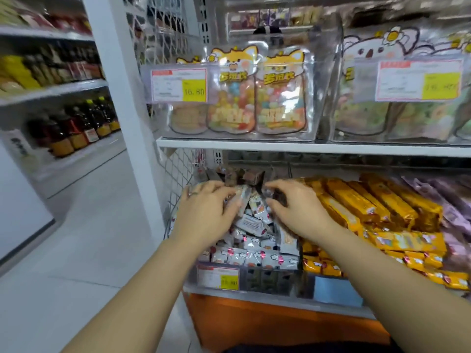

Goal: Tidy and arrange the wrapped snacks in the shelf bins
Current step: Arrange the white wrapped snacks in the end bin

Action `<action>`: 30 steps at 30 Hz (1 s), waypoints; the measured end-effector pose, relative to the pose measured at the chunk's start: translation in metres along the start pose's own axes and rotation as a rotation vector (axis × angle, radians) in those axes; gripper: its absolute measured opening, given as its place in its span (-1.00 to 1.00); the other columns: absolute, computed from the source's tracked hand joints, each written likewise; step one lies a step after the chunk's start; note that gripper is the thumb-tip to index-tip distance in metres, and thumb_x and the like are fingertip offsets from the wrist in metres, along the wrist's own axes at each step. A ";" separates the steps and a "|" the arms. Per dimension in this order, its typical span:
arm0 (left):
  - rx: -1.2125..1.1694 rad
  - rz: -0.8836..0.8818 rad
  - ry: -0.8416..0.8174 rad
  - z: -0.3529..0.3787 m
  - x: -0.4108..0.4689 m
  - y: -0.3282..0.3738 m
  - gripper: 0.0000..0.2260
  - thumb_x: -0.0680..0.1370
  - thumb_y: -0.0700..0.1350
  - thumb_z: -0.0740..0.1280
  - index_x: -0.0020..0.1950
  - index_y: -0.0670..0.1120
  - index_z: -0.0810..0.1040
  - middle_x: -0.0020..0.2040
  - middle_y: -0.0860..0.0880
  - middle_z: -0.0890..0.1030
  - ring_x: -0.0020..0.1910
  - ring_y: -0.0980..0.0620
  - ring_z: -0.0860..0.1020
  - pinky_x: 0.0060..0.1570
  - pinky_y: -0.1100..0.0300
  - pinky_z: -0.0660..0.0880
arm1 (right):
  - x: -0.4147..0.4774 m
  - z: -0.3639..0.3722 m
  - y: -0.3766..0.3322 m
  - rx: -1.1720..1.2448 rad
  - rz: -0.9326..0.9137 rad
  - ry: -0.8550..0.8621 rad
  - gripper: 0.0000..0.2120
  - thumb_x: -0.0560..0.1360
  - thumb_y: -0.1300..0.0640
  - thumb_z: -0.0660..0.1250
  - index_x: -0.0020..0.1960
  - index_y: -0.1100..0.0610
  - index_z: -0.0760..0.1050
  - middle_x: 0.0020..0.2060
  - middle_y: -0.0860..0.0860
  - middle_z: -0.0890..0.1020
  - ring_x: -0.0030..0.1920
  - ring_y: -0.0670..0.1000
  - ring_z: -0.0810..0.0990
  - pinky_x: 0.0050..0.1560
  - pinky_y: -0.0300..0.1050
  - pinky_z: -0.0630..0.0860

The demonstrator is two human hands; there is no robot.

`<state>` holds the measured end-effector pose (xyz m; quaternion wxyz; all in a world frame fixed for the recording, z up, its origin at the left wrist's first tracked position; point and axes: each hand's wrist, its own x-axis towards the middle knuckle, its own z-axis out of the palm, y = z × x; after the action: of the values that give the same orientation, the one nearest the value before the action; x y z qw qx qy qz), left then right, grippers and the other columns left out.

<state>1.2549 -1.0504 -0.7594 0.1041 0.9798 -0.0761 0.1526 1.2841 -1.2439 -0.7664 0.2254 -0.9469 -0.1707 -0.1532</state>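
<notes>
A clear shelf bin [270, 280] on the lower shelf holds a heap of small white and silver wrapped snacks [254, 248]. Both hands reach into its far part. My left hand [206, 212] lies over the pile on the left, its fingers curled round a silver packet [243, 196]. My right hand [300, 207] is on the right side of the pile, fingers bent down onto dark wrapped packets [274, 194]. What sits under either palm is hidden.
Yellow wrapped snack bars [369, 207] fill the bin to the right, with purple packs [453, 200] beyond. Above, clear bins hold cartoon candy bags [254, 98] behind price tags [178, 85]. A wire mesh side [175, 174] bounds the bin's left. Bottles [76, 128] stand on aisle shelves at left.
</notes>
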 end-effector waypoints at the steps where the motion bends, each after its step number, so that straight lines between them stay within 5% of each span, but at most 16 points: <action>1: 0.009 -0.002 -0.023 0.001 0.001 -0.002 -0.60 0.59 0.22 0.06 0.40 0.19 0.35 0.42 0.07 0.35 0.40 -0.01 0.28 0.44 -0.07 0.06 | 0.006 0.003 -0.001 0.020 0.002 -0.025 -0.61 0.53 0.02 0.27 0.35 -0.01 0.39 0.23 0.03 0.54 0.26 0.06 0.46 0.28 0.03 0.38; 5: 0.049 0.010 -0.144 0.008 0.004 -0.007 -0.44 0.52 0.36 -0.02 0.49 0.21 0.17 0.51 0.06 0.20 0.48 -0.05 0.15 0.45 -0.11 0.04 | 0.036 0.015 -0.006 0.015 0.021 -0.133 -0.55 0.56 0.00 0.22 0.43 0.03 0.28 0.16 0.16 0.57 0.16 0.18 0.53 0.11 0.01 0.49; 8: 0.043 0.021 -0.163 0.012 0.007 -0.010 -0.41 0.50 0.39 -0.01 0.50 0.22 0.13 0.52 0.07 0.16 0.49 -0.04 0.13 0.45 -0.11 0.03 | 0.057 0.021 -0.011 -0.002 0.003 -0.283 -0.47 0.60 0.06 0.13 0.52 -0.02 0.05 0.34 0.15 0.44 0.25 0.16 0.47 0.18 -0.08 0.41; 11: 0.005 0.054 -0.159 0.014 0.010 -0.013 -0.43 0.51 0.38 0.02 0.50 0.26 0.07 0.52 0.07 0.13 0.48 -0.03 0.10 0.45 -0.09 0.03 | 0.070 0.027 -0.011 -0.002 -0.051 -0.356 -0.48 0.60 0.06 0.12 0.52 -0.04 0.06 0.44 0.06 0.30 0.36 0.14 0.36 0.31 -0.10 0.29; 17: 0.020 0.131 -0.186 0.021 0.012 -0.020 -0.38 0.47 0.39 0.12 0.48 0.30 0.04 0.51 0.13 0.09 0.50 0.01 -0.01 0.44 -0.14 0.07 | 0.064 0.023 0.011 -0.187 -0.032 -0.118 -0.68 0.51 0.01 0.27 0.24 0.03 0.50 0.26 0.07 0.39 0.23 0.13 0.40 0.18 -0.05 0.43; 30: -0.245 -0.066 0.173 0.026 0.019 -0.011 -0.69 0.60 -0.04 0.20 0.31 -0.10 0.44 0.18 -0.04 0.50 0.11 -0.04 0.48 -0.01 0.12 0.42 | 0.036 0.012 0.027 -0.004 0.081 0.240 -0.79 0.47 0.23 0.36 0.10 0.16 0.61 0.12 0.11 0.53 0.04 0.10 0.55 0.01 -0.29 0.35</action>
<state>1.2817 -1.0482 -0.7799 0.2338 0.9450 -0.0527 0.2225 1.3296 -1.2516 -0.7730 0.2486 -0.9282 -0.1036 -0.2566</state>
